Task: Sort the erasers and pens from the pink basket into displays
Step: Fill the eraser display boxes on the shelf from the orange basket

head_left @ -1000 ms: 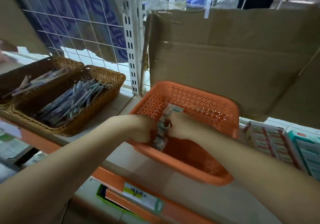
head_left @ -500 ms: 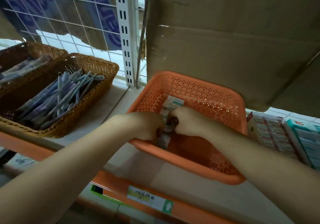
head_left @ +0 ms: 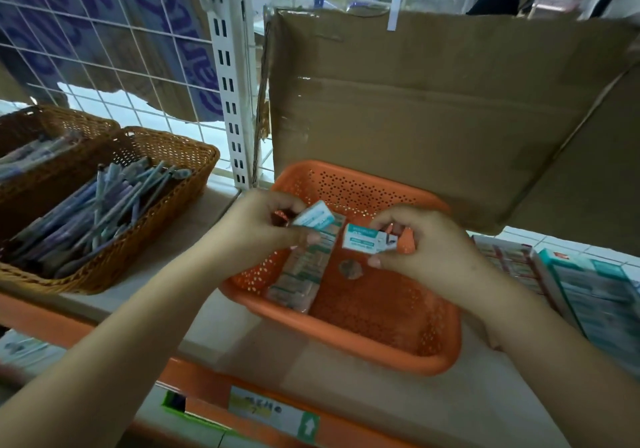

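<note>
Cardboard (head_left: 433, 118), creased and taped, stands flat against the far side of a pale shelf (head_left: 221, 323) with an orange front edge, blocking the view of whatever lies behind it. To its left rises a white slotted post (head_left: 228, 83), then a white wire grid (head_left: 104, 66) backed by a torn sheet with purple lettering.

On the left of the shelf sit two brown woven wicker baskets side by side. The nearer one (head_left: 173, 149) is heaped with slim pens (head_left: 100, 212) in grey, blue and purple; the farther one (head_left: 69, 125) is only partly in frame. At the far right lie flat printed boxes (head_left: 588, 295), blurred. A paper label (head_left: 273, 413) is stuck on the shelf's front edge.

In the middle stands the task's basket (head_left: 346, 340), orange-pink plastic with rounded corners and perforated walls. A row of small wrapped erasers (head_left: 304, 271) lies along its left inner side, and a dark round spot (head_left: 349, 269) marks its floor.

Both forearms reach in from the near edge. The left hand (head_left: 266, 225), above the basket's left rim, pinches a white-and-teal block eraser (head_left: 313, 217) between thumb and curled fingers. The right hand (head_left: 426, 250), just beside it over the basket's middle, pinches a second eraser (head_left: 363, 238) the same way. The two blocks sit close together, not touching.
</note>
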